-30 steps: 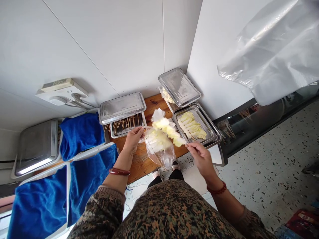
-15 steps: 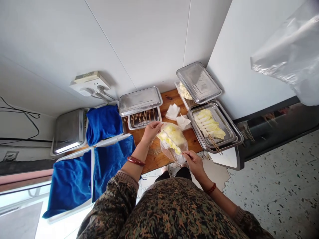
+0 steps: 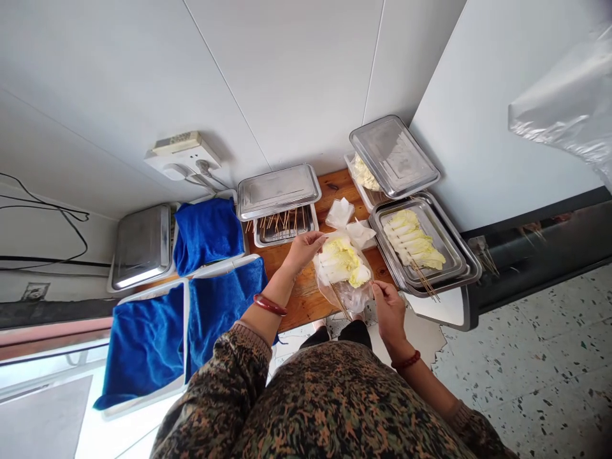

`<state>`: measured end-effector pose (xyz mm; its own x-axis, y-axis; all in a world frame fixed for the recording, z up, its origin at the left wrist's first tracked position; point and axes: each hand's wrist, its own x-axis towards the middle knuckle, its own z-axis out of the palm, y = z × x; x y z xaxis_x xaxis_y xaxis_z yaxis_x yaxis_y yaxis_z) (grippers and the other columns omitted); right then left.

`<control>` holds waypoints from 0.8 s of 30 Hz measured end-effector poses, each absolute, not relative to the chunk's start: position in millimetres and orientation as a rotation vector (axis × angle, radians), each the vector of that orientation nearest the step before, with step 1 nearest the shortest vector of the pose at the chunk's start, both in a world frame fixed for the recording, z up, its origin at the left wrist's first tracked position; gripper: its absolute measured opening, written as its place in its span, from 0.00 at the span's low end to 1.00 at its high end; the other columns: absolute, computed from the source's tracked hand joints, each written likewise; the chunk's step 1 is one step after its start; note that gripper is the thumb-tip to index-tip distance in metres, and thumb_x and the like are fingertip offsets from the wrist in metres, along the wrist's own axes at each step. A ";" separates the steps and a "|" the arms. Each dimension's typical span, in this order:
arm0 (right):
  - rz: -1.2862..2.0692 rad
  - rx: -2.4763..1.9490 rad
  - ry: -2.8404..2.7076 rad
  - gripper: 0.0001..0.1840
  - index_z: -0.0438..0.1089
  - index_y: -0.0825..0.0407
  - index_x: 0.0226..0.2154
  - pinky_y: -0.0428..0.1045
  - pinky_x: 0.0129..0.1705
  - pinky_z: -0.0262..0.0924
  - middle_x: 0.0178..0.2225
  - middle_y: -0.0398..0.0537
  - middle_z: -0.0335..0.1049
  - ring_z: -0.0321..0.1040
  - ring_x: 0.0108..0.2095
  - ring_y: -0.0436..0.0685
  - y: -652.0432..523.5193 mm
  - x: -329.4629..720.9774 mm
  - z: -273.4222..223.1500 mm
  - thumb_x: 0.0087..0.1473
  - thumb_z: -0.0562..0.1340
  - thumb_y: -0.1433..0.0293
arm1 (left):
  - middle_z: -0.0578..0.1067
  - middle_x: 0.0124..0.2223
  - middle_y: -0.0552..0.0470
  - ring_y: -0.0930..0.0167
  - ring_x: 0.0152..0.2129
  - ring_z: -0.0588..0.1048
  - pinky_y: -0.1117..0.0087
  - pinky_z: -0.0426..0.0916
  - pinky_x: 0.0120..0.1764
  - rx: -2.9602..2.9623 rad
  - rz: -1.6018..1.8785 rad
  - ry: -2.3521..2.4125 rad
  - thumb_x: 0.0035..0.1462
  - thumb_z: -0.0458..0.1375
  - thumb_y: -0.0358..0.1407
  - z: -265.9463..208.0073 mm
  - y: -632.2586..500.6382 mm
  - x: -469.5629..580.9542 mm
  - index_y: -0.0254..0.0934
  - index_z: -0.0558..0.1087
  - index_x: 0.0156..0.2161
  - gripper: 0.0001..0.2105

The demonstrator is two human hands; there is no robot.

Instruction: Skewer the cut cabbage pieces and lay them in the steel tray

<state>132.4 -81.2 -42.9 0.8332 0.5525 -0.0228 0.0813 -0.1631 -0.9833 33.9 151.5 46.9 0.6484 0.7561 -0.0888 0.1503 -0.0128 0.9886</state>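
Observation:
Skewered cabbage leaves lie on a clear plastic bag over the front of the wooden table, their sticks pointing toward me. My left hand pinches the bag's upper left edge. At its right edge, the closed fingers of my right hand hold the plastic. To the right, more cabbage skewers rest in a steel tray, sticks over its near rim. White paper napkins sit just behind the bag.
A half-lidded steel tray of skewers stands at the back. Blue cloths cover tubs on the left. Behind the right tray, a steel lid leans over a white tub. A plastic bag roll hangs at upper right, and a wall socket has plugs in it.
The bag has spread wider and the cabbage now lies flatter and more in sight. My right hand has shifted a little up and outward. The whole view has slid slightly right.

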 end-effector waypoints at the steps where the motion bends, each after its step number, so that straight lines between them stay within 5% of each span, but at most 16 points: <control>1: 0.425 -1.719 -0.499 0.23 0.75 0.54 0.39 0.52 0.42 0.64 0.39 0.54 0.75 0.70 0.40 0.59 -79.2 127.8 -45.3 0.57 0.58 0.52 | 0.69 0.20 0.56 0.75 0.18 0.64 0.72 0.58 0.25 1.539 0.555 0.764 0.49 0.64 0.46 48.2 150.1 35.7 0.35 0.77 0.30 0.15; 10: 0.567 -1.740 -0.751 0.15 0.76 0.51 0.29 0.50 0.36 0.63 0.30 0.49 0.75 0.68 0.31 0.56 -41.2 84.8 -86.9 0.55 0.60 0.59 | 0.69 0.20 0.56 0.76 0.19 0.64 0.72 0.58 0.26 1.532 0.509 0.721 0.52 0.62 0.44 56.9 146.1 32.2 0.34 0.76 0.31 0.13; 24: 0.453 -1.850 -0.834 0.20 0.75 0.51 0.33 0.52 0.37 0.64 0.32 0.52 0.73 0.68 0.33 0.58 -68.9 90.7 -105.7 0.59 0.56 0.55 | 0.68 0.22 0.56 0.75 0.21 0.64 0.72 0.58 0.28 1.576 0.690 0.874 0.52 0.61 0.43 42.7 165.6 16.5 0.35 0.77 0.32 0.11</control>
